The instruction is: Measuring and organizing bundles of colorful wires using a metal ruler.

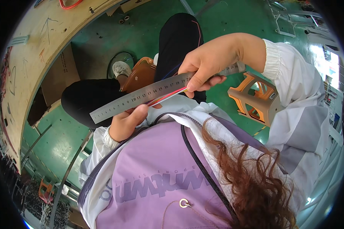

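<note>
Left hand (128, 121) pinches insulated wires (170, 95) beside steel ruler (153, 90), right hand (210, 63) clasps both; wires seem light, bendy, best end-held

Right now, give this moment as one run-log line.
right hand: gripping metal ruler, coloured strands | left hand: pinching strands farther left | strands: along ruler's lower edge | orange stool: on floor, right

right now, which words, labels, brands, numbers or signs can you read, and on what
Ruler: row of dark numbers, not copied.
Shirt: dark purple lettering, upside down, not copied.
Stool: label, too small to read.
Box: dark print, too small to read.
Table: arrow-like mark.
</note>
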Action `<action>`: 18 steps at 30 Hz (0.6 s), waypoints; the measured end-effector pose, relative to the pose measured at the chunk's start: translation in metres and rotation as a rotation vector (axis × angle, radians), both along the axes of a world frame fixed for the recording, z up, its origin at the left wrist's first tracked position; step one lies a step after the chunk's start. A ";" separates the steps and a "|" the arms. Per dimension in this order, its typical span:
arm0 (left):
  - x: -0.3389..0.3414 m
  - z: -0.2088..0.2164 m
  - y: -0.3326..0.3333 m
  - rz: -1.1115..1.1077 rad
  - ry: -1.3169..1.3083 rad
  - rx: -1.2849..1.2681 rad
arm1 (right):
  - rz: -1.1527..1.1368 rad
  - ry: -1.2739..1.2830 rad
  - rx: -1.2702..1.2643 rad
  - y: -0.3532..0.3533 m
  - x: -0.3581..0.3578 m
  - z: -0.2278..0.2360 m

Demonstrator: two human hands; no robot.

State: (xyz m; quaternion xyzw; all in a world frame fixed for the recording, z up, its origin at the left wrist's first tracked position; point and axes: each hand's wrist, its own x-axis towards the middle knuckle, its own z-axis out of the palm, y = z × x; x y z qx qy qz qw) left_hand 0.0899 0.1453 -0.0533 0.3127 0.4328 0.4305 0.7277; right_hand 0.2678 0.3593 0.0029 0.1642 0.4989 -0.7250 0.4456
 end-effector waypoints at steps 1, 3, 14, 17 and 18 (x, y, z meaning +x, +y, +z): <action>0.006 0.004 0.001 0.017 0.066 -0.043 | 0.009 0.017 -0.002 0.000 0.000 0.000; 0.009 0.007 0.003 0.037 0.132 -0.088 | 0.010 0.018 0.008 0.000 -0.001 0.004; 0.002 -0.009 -0.007 -0.078 -0.178 -0.221 | 0.094 0.045 0.053 -0.001 -0.003 -0.001; 0.012 -0.008 -0.005 -0.044 -0.265 -0.237 | 0.106 0.053 0.045 -0.003 -0.001 -0.001; 0.015 -0.007 -0.004 -0.033 -0.229 -0.236 | 0.114 0.056 0.041 -0.002 -0.001 -0.001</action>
